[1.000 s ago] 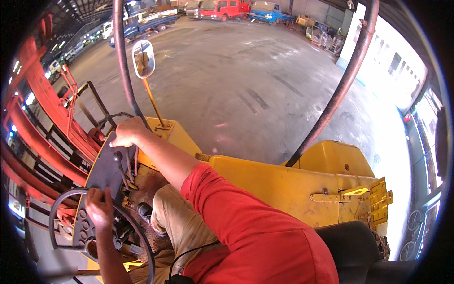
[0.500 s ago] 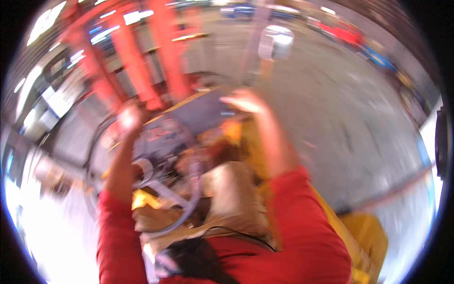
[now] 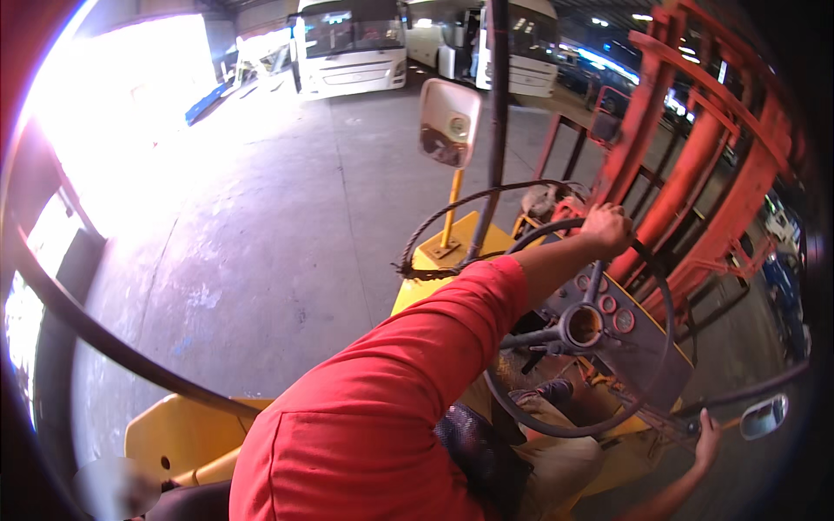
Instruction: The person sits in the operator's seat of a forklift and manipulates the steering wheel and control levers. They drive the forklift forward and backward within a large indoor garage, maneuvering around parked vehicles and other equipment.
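Observation:
My left hand [image 3: 610, 229] is closed around the upper rim of a dark steering wheel [image 3: 667, 334]. The left arm, in a red sleeve, stretches across the middle of the view. My right hand [image 3: 708, 441] is at the right end of the grey dashboard [image 3: 656, 356], its fingers against a thin control lever with a small dark knob [image 3: 692, 425]; part of that grip is hidden. Round gauges [image 3: 624, 320] sit in the dashboard behind the wheel. My legs are partly hidden below the wheel.
An orange-red forklift mast [image 3: 660, 148] rises ahead of the dashboard. Mirrors stand on the left [image 3: 450, 123] and right [image 3: 764, 417], and a dark post [image 3: 498, 113] rises beside the left one. White buses [image 3: 352, 56] are parked across the concrete floor [image 3: 261, 217]. Bright light comes from the left.
My view has swung to the left, so the mast and wheel now appear at the right. The left hand is still on the wheel and the right hand still by the dashboard's right end.

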